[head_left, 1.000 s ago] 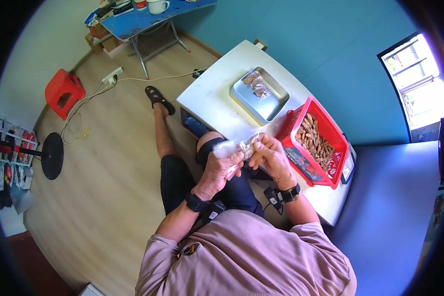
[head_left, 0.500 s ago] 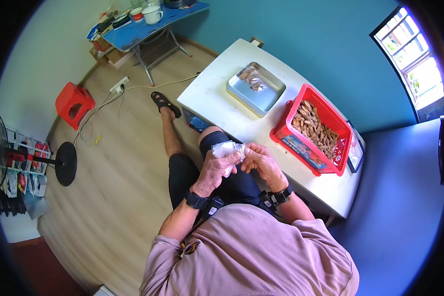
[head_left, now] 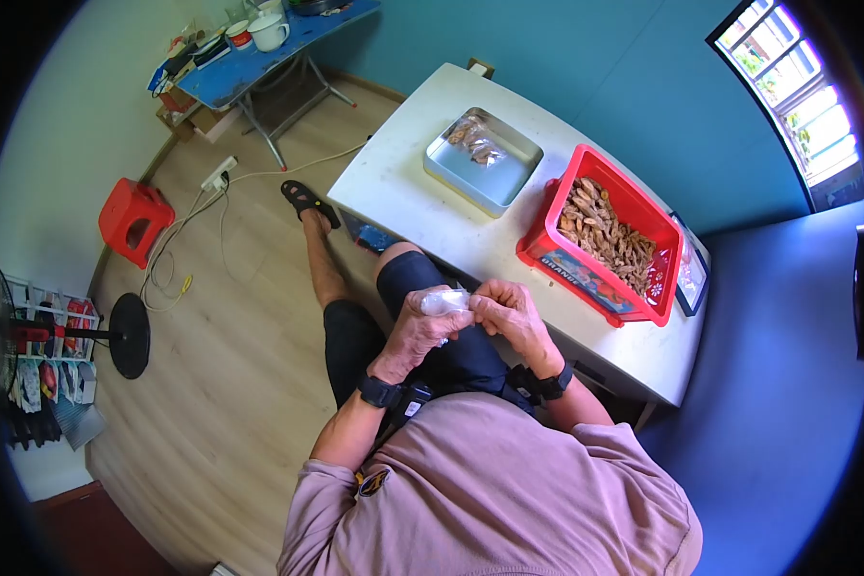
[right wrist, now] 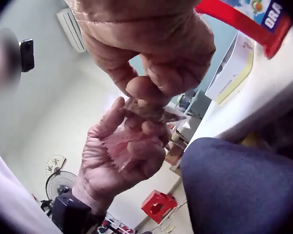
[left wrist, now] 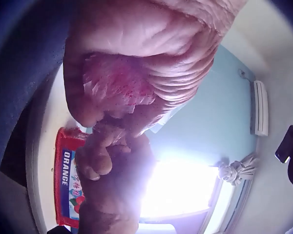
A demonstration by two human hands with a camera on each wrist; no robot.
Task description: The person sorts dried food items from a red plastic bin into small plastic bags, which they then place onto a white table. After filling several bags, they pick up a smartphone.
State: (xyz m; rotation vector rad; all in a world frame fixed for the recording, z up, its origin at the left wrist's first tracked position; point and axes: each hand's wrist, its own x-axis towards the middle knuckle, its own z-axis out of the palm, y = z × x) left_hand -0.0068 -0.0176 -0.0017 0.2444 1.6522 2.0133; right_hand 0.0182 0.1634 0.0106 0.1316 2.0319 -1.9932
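In the head view, the clear plastic packet [head_left: 446, 302] is held above the person's lap [head_left: 459, 367], just off the edge of the white bench [head_left: 379, 178], its long axis running roughly crosswise from the left hand [head_left: 415, 334] to the right hand [head_left: 514, 317]. The left grip curls round its body; the right pinches its narrow end. The right wrist view reveals what the head view hides: a brown piece [right wrist: 151, 111] between the fingertips, tip towards picture right, and a pinkish, jagged-edged sheet [right wrist: 128, 150] against the left palm (the left wrist view catches this too). Only the head view looks into the red basket [head_left: 544, 221] and metal tin [head_left: 515, 173].
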